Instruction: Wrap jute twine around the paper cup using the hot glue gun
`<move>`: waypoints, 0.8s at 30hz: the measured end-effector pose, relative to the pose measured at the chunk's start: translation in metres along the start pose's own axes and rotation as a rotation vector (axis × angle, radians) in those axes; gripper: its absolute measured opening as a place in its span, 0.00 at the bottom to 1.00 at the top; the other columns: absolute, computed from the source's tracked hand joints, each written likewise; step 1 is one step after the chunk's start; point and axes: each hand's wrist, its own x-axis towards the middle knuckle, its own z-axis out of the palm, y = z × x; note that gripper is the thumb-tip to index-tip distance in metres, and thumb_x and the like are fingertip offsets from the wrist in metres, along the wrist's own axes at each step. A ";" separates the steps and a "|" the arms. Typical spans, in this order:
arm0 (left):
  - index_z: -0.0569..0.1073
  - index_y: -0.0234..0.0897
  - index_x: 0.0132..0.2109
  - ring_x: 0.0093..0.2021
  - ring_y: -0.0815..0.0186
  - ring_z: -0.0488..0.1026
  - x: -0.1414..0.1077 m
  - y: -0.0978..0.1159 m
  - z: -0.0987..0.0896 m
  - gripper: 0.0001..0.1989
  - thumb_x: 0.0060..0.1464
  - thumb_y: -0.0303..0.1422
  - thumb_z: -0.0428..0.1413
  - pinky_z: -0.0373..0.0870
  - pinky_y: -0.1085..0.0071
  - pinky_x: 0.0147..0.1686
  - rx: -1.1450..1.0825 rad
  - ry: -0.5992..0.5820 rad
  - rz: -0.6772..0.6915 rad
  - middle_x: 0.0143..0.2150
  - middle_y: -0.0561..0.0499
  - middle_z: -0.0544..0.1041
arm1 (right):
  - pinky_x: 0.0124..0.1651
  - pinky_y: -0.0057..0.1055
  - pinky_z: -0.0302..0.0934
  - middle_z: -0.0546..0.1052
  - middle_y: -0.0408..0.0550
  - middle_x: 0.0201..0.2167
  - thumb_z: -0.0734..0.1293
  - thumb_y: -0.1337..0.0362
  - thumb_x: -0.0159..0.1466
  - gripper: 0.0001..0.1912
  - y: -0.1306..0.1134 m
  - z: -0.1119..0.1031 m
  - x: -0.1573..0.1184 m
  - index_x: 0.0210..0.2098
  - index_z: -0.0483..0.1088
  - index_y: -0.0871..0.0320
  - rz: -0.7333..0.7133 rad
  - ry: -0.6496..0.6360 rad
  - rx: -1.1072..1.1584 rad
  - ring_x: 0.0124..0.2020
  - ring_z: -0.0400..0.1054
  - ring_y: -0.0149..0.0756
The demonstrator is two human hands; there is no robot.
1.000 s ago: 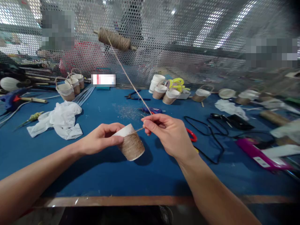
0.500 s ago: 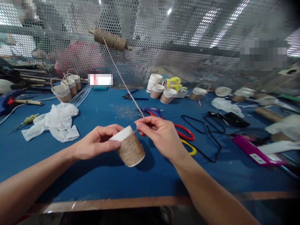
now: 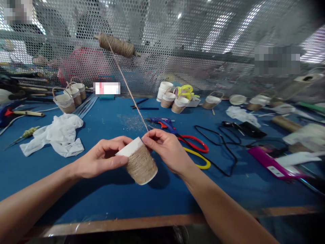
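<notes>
My left hand (image 3: 103, 157) grips a white paper cup (image 3: 130, 147) by its rim, thumb outside and the other fingers partly hidden behind or within it. Brown twine (image 3: 142, 163) wraps the cup's wall up to a bare white band near the rim, and the cup tilts with its base to the lower right. My right hand (image 3: 166, 147) pinches the taut twine strand (image 3: 129, 90) close beside the cup's wrapped edge. That strand runs up to a twine spool (image 3: 116, 45) on a rod by the perforated metal screen.
Behind my right hand lie a blue glue gun (image 3: 162, 122) and scissors with red and yellow handles (image 3: 196, 145). Finished twine-wrapped baskets (image 3: 65, 103) stand at the back left. White gauzy cloth (image 3: 59, 134) is on the left, a black cable (image 3: 223, 145) and purple box (image 3: 273, 162) on the right.
My right hand has moved slightly left and down, nearer the cup, with the twine drawn along. My left hand still holds the cup, which has turned a little. The view has shifted slightly.
</notes>
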 end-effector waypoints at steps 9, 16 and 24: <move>0.72 0.34 0.31 0.44 0.67 0.64 0.001 -0.003 -0.001 0.06 0.55 0.27 0.52 0.61 0.73 0.44 0.040 0.024 0.031 0.45 0.49 0.67 | 0.30 0.27 0.54 0.64 0.38 0.23 0.64 0.58 0.58 0.11 0.003 0.005 -0.002 0.27 0.63 0.59 0.061 -0.017 0.029 0.25 0.58 0.26; 0.72 0.33 0.30 0.46 0.65 0.66 0.003 0.000 0.001 0.06 0.54 0.26 0.51 0.61 0.70 0.47 0.187 0.029 0.067 0.47 0.46 0.69 | 0.26 0.28 0.51 0.62 0.39 0.22 0.59 0.55 0.61 0.12 0.009 0.012 -0.006 0.28 0.61 0.57 0.110 0.014 -0.060 0.24 0.54 0.27; 0.74 0.34 0.39 0.50 0.57 0.65 0.004 -0.008 -0.004 0.17 0.49 0.44 0.56 0.58 0.62 0.53 0.132 0.070 0.106 0.48 0.42 0.71 | 0.27 0.27 0.55 0.63 0.40 0.23 0.60 0.53 0.59 0.13 0.013 0.010 -0.001 0.27 0.60 0.57 0.153 0.056 0.016 0.25 0.58 0.28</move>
